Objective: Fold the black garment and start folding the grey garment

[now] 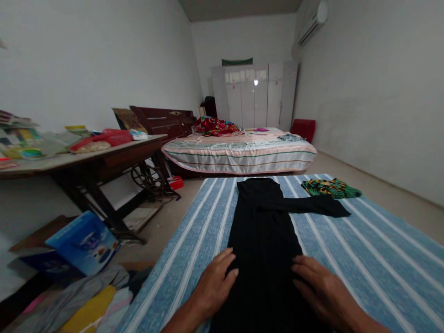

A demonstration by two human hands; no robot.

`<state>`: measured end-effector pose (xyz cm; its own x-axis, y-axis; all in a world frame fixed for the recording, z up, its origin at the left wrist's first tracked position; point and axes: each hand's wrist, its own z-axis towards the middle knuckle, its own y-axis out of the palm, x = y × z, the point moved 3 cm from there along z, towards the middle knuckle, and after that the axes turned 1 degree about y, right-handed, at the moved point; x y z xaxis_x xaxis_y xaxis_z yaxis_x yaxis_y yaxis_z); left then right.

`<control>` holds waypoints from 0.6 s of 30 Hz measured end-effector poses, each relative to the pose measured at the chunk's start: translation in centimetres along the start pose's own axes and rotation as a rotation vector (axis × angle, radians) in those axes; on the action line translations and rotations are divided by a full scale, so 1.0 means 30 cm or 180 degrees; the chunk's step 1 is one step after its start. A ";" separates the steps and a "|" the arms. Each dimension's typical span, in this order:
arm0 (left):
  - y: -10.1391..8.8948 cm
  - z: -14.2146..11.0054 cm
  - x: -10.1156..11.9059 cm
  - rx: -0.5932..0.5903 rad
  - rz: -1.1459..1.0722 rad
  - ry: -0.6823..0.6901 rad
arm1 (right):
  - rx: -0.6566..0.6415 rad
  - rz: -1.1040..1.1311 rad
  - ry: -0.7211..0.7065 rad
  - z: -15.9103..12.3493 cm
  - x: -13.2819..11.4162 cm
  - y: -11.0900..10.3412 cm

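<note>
A black long-sleeved garment [260,249] lies lengthwise on a blue-and-white striped sheet [194,240], its collar end far from me. One sleeve [315,205] crosses the upper part and sticks out to the right. At the garment's left edge rests my left hand [215,281], fingers stretched and thumb apart. My right hand [321,282] lies along the opposite edge, its fingers extended over the dark cloth. Neither hand grips the fabric. The near end of the garment runs out of view at the bottom.
A green, black and yellow patterned cloth [331,188] lies at the far right of the sheet. To the left stand a treadle sewing table [114,162] with bags on it, a blue box [85,245] and piled clothes [90,305]. Another bed [239,155] stands beyond.
</note>
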<state>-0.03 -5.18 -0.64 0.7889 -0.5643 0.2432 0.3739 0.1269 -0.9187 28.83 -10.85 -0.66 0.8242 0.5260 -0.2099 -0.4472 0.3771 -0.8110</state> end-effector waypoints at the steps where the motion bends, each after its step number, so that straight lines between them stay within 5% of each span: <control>1: 0.010 0.091 -0.010 -0.0085 0.0024 -0.0086 | -0.0052 -0.0071 0.0210 0.031 0.074 0.003; 5: 0.097 0.438 -0.067 -0.0341 0.0309 -0.0603 | -0.0242 -0.0655 0.0941 0.137 0.412 0.033; 9: 0.200 0.667 -0.128 -0.0435 0.0451 -0.1175 | -0.0461 -0.1133 0.1286 0.226 0.736 0.054; 14: 0.279 0.770 -0.173 -0.0354 0.0477 -0.1233 | -0.0797 -0.1520 0.1279 0.287 1.001 0.090; 18: 0.316 0.775 -0.193 -0.0414 0.0484 -0.1050 | -0.0911 -0.1348 0.1472 0.285 1.073 0.131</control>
<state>10.28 18.25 -3.52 0.9530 -0.2515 0.1688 0.1925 0.0724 -0.9786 50.63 14.08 -5.93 0.9997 -0.0255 -0.0030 0.0029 0.2288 -0.9735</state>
